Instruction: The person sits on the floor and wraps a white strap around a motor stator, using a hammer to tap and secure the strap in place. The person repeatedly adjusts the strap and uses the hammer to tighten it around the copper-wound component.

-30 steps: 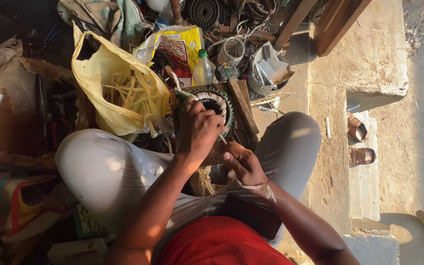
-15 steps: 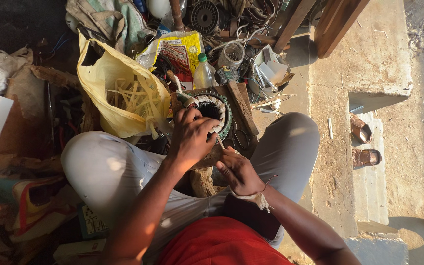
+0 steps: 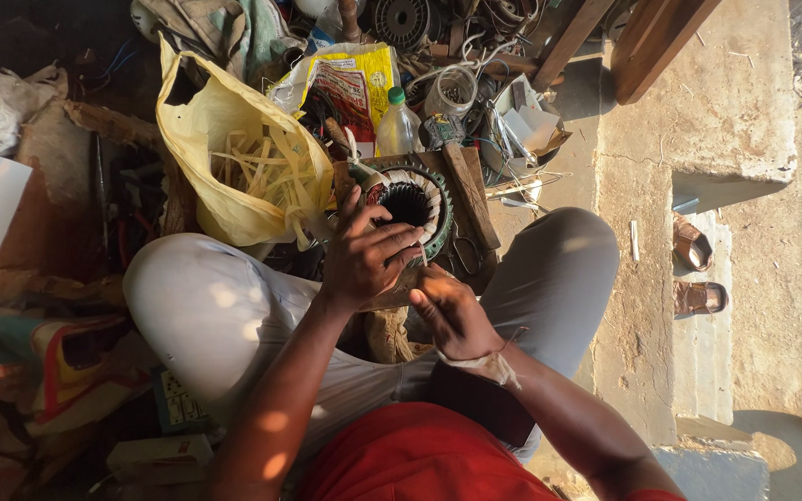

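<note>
Left hand (image 3: 364,260) clamps the ring-shaped motor stator (image 3: 415,209); right hand (image 3: 452,315) curls beside it, grip hidden.
Pale windings line its dark bore; yellow plastic bag (image 3: 225,158) left, yellow-red packet (image 3: 355,83) behind.

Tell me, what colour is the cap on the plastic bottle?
Green. The bottle cap shows in the head view, just beyond the left hand.

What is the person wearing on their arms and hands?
Both arms are bare from the elbow down, with no gloves on the left hand or the right hand. A pale, frayed thread band is tied round the right wrist. Near the shoulders a red shirt shows.
</note>
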